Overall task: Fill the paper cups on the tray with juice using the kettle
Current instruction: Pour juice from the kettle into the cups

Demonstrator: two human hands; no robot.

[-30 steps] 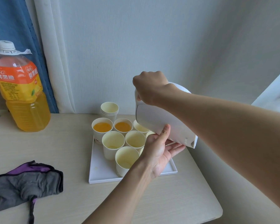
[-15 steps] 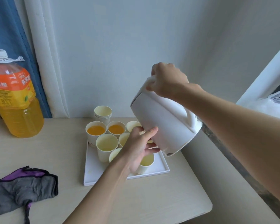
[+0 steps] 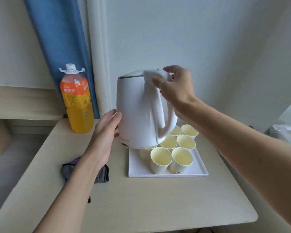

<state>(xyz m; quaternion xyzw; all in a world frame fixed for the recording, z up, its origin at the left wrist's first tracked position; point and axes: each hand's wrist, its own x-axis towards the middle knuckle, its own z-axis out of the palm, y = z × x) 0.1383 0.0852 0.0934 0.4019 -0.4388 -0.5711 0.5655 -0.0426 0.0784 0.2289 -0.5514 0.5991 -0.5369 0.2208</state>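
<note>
Head view | right hand [image 3: 176,91] loosely open at kettle [image 3: 138,111] handle | left hand [image 3: 106,132] open, touching kettle's side

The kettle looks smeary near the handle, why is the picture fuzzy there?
Head view: the kettle handle top and the right hand fingers are streaked with motion blur; the juice bottle label is soft too; the paper cups look sharper.
</note>
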